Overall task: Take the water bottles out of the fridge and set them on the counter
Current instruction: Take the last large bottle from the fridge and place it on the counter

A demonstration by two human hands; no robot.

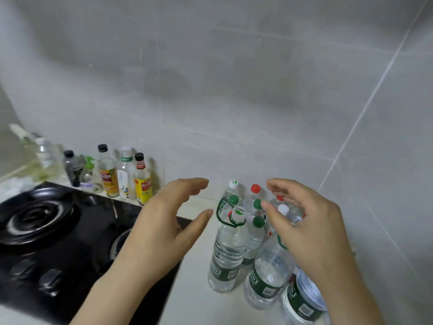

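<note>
Several clear water bottles [228, 252] with green labels and green, red or white caps stand bunched together on the pale counter [194, 299] against the tiled wall. The nearest large one has a green carry loop at its neck. My left hand [164, 226] hovers just left of the cluster, fingers relaxed and spread, holding nothing. My right hand [304, 228] hangs over the right side of the cluster, fingers loosely curved above the caps, gripping none of them. It hides part of the bottles beneath it. The fridge is out of view.
A black gas hob [58, 242] with a round burner fills the left of the counter. Behind it, along the wall, stands a row of sauce and oil bottles [126, 177]. Grey wall tiles [257, 90] close off the back and right.
</note>
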